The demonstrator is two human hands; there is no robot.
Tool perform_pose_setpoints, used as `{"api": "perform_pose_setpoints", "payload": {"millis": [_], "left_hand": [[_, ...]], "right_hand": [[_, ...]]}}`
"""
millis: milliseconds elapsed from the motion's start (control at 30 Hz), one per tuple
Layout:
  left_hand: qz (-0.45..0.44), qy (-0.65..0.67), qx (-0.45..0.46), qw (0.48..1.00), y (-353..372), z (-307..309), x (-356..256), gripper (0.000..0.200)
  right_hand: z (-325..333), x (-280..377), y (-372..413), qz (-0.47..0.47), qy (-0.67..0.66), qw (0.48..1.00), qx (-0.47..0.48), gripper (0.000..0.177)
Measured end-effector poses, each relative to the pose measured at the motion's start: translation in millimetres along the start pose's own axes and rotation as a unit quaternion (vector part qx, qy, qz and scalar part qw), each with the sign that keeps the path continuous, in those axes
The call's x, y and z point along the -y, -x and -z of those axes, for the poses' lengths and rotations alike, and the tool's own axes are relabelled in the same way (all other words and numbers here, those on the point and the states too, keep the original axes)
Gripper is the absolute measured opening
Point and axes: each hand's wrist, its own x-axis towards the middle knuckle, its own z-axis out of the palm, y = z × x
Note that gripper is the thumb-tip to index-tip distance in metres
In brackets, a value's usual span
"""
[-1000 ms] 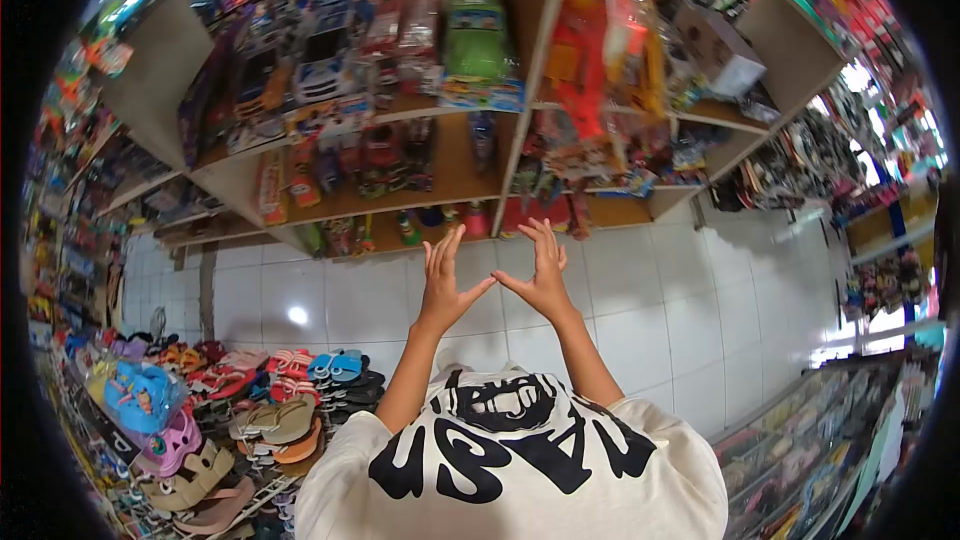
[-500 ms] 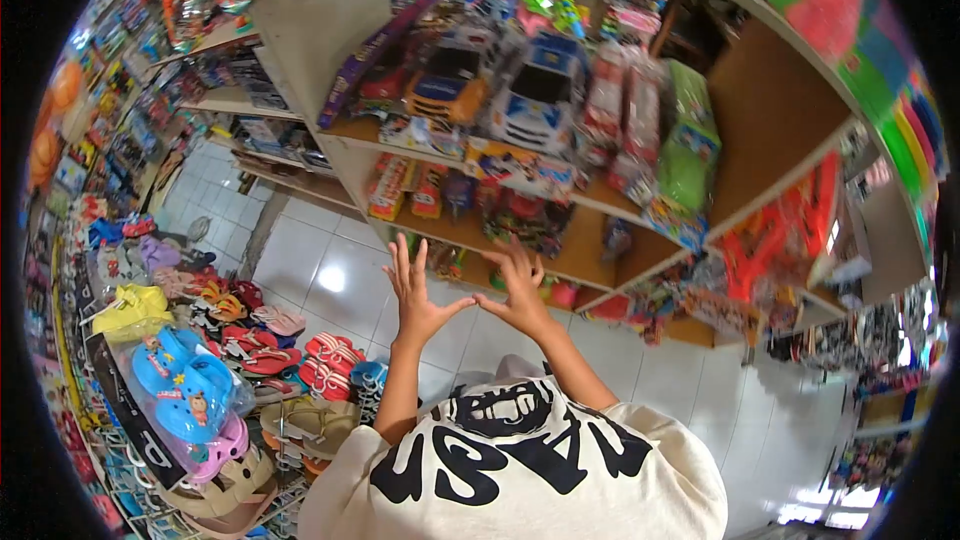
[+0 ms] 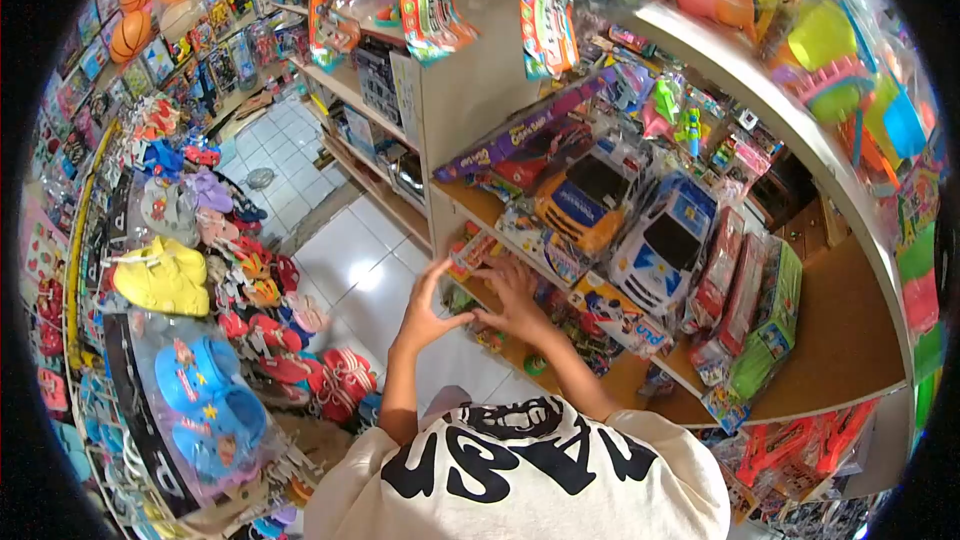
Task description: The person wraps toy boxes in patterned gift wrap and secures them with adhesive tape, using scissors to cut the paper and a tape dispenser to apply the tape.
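Both left hand [image 3: 424, 315] and right hand [image 3: 516, 308] are curving, fingers spread, thumb tips nearly meeting; I'm seeing glossy, film-wrapped toy cars [image 3: 668, 240] lower, farther right than before.

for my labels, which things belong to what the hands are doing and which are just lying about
With the hands:
left hand, right hand, both holding nothing, thumb tips close together
red packages, just beyond in view

Just lying about:
yellow clogs
blue clogs
orange toy car
orange balls
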Motion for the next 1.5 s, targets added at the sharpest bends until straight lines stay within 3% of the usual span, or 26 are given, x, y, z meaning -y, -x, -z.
{"api": "perform_pose_setpoints", "payload": {"millis": [100,133,233,333,400,500,633,767,1067,1167,1200,1267,1333,1500], "left_hand": [[0.079,0.064,0.231,0.968,-30,20,21,0.066],[0.055,0.067,0.295,0.952,-43,26,27,0.056],[0.038,0.038,0.426,0.903,-83,46,32,0.053],[-0.027,0.043,0.410,0.911,-109,63,44,0.053],[-0.015,0.011,0.401,0.916,-119,84,35,0.062],[-0.006,0.062,0.403,0.913,-128,101,44,0.069],[0.011,0.030,0.417,0.908,-131,117,67,0.074],[0.046,0.035,0.454,0.889,-141,141,69,0.076],[-0.015,0.054,0.481,0.875,-219,188,122,0.060],[-0.121,0.071,0.438,0.888,-263,201,175,0.054],[-0.161,0.050,0.378,0.910,-274,214,180,0.046],[-0.177,-0.008,0.322,0.930,-296,234,200,0.043],[-0.174,-0.037,0.298,0.938,-307,251,221,0.039],[-0.097,0.045,0.312,0.944,-328,292,260,0.035]], "right_hand": [[-8,-5,-18,-0.023,-0.033,0.999,0.025,0.065],[-13,-3,-22,-0.039,-0.009,0.999,0.023,0.065],[-10,10,-45,-0.048,-0.036,0.998,0.023,0.064],[-13,18,-68,-0.040,-0.030,0.999,-0.019,0.062],[-19,23,-78,-0.033,-0.029,0.998,-0.046,0.062],[-25,28,-97,-0.012,-0.096,0.994,-0.050,0.061],[-23,47,-120,0.014,-0.185,0.982,0.045,0.051],[-28,58,-141,0.033,-0.154,0.987,0.041,0.045],[-55,55,-226,-0.001,-0.132,0.991,0.038,0.045],[-84,50,-279,-0.041,-0.120,0.992,-0.029,0.037],[-89,52,-301,-0.037,-0.139,0.988,-0.047,0.034],[-107,47,-340,-0.052,-0.152,0.984,-0.082,0.033],[-131,39,-370,-0.062,-0.201,0.973,-0.093,0.033],[-159,33,-434,-0.053,-0.218,0.972,-0.064,0.032]]}}
